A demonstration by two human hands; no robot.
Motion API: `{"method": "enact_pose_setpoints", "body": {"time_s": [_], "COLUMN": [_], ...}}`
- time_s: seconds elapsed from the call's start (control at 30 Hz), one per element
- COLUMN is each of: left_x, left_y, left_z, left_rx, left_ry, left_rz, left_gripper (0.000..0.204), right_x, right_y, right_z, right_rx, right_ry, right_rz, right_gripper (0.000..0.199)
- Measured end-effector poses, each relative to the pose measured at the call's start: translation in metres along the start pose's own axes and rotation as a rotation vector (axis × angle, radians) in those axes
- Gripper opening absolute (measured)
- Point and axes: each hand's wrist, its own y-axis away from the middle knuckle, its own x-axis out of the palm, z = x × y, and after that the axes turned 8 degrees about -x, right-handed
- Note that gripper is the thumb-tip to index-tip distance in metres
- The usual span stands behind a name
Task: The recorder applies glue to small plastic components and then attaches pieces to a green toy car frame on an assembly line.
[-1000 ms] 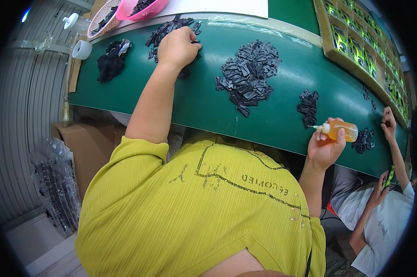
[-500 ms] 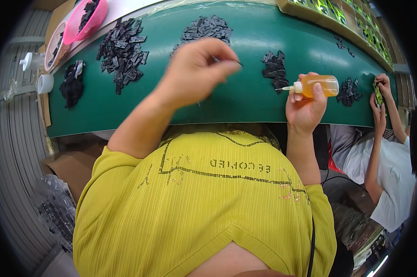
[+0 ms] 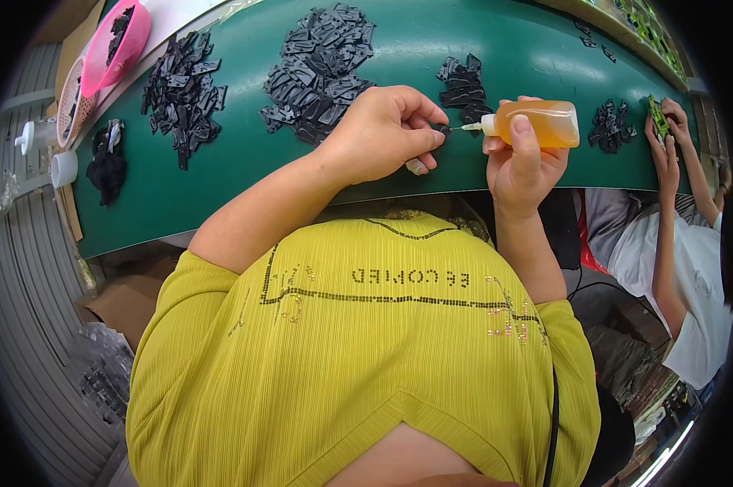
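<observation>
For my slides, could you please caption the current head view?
Left hand holds a small black part; right hand points a needle-tipped squeeze bottle toward it.

- my yellow-green top (image 3: 326, 390): carries one row of lettering (image 3: 411, 278), formed of dark dots across the chest.
- orientation: upside down as seen from my head; a longer group of characters toward my left, a gap, then a shorter group toward my right.
- position: between a short curved dotted line (image 3: 415, 237) and a long dotted line (image 3: 399, 299) nearer my neckline.
- side marks: a glittering pinkish cluster (image 3: 508, 316) at my right, sparser dotted marks (image 3: 292, 307) at my left; i cannot tell whether these form characters.
- green packages (image 3: 646, 32), upper right: print too small to read.
</observation>
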Motion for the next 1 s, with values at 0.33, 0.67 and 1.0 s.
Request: {"method": "enact_pose_setpoints", "body": {"time_s": [0.33,0.67,1.0], "left_x": [-0.0017,-0.0017,-0.0035], "left_y": [-0.0032,-0.0036,-0.0043], "left_z": [0.0043,0.0055,0.0020], "left_rx": [0.034,0.032,-0.007], "left_ry": [0.029,0.023,0.089], "left_rz": [-0.004,-0.012,0.020], "left_gripper": [0.018,0.017,0.019], "right_x": [0.0021,0.0021,-0.0003], "right_y": [-0.0004,0.0005,0.0003], "right_z": [-0.0019,-0.0027,0.0027], "right_rx": [-0.041,-0.035,0.037], "right_ry": [0.084,0.174,-0.084], "right_rz": [0.032,0.038,-0.029], "right_gripper": [0.019,0.019,0.020]}}
